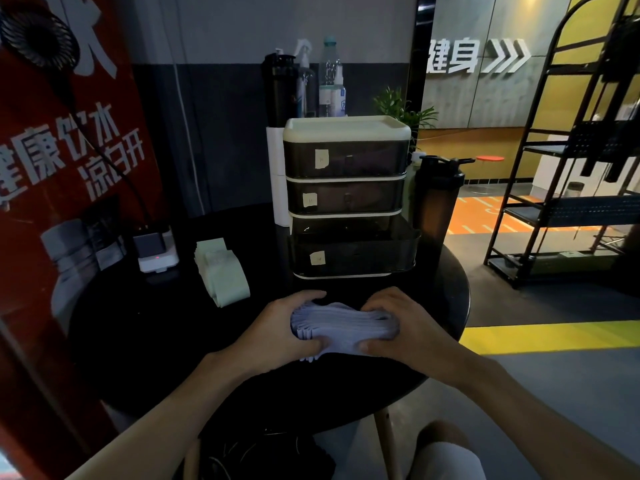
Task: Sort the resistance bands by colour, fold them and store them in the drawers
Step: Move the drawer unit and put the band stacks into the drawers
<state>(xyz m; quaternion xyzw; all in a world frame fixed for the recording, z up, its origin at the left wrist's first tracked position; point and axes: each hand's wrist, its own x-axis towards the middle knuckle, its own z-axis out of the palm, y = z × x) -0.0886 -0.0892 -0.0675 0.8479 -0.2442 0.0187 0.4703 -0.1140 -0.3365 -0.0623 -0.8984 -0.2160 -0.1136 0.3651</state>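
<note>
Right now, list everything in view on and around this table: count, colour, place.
lavender bands: one folded stack, pale purple, table front, between both hands
green bands: one folded stack, pale green, table left
drawer unit: one, three dark drawers, cream frame, table back; bottom drawer looks pulled out
shaker bottle: one, dark, right of drawer unit
bottles: about three, black and clear, behind drawer unit
charger: one, white, table far left
table: one, black, round
left hand: one, grips stack's left end
right hand: one, grips stack's right end

Black shaker bottle (438,202) on round table (138,323) (dark); charger (152,245) left.
</note>
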